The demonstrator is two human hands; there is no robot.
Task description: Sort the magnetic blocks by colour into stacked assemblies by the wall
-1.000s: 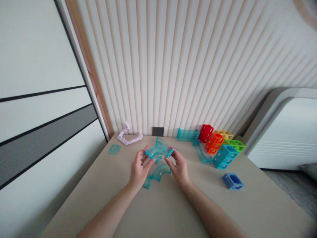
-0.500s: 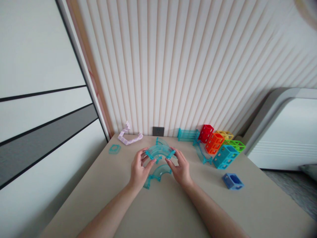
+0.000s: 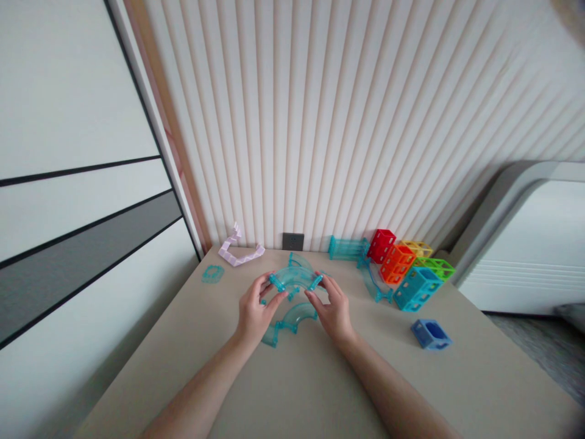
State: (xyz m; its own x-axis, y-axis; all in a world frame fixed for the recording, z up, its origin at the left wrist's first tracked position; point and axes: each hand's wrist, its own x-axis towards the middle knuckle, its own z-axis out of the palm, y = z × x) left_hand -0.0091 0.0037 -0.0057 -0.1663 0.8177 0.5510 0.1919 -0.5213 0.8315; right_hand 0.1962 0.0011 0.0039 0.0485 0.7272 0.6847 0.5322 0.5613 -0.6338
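Note:
A curved translucent teal track piece [image 3: 296, 276] is held up above the table between both hands. My left hand [image 3: 256, 308] pinches its left end between thumb and fingers. Its right end is in the pinch of my right hand [image 3: 333, 308]. Below the held piece, another curved teal track piece [image 3: 299, 314] lies on the table, with a short teal piece [image 3: 270, 335] at its left end. Farther back, one more curved teal piece [image 3: 298, 260] shows partly behind the held one.
Toward the right stand red [image 3: 381, 246], orange [image 3: 397, 264] and blue [image 3: 417, 288] block frames, with yellow and green ones behind. A loose blue block [image 3: 431, 335] lies nearer. Straight teal tracks [image 3: 348, 249] rest by the wall. A lilac folded chain [image 3: 241, 259] and flat teal piece [image 3: 212, 274] lie left.
Both hands keep their pinch on the curved track piece, which has barely moved. The view has shifted very slightly.

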